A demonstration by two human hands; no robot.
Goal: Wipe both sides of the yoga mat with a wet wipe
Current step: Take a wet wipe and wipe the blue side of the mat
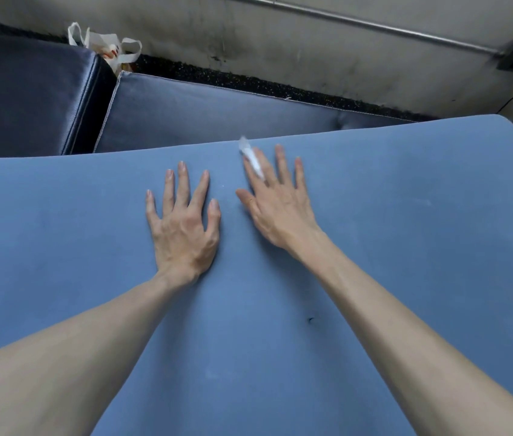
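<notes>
- The blue yoga mat (374,247) lies spread out flat and fills most of the view, its far edge over dark padded cushions (201,111).
- The left hand (183,228) presses palm-down on the mat, fingers spread and straight.
- The right hand (277,202) lies just beside it, fingers also spread, with a white wet wipe (252,158) (blurred) tucked between index and middle fingers.
- A white tote bag (107,47) sits behind the cushions, by the wall.
</notes>
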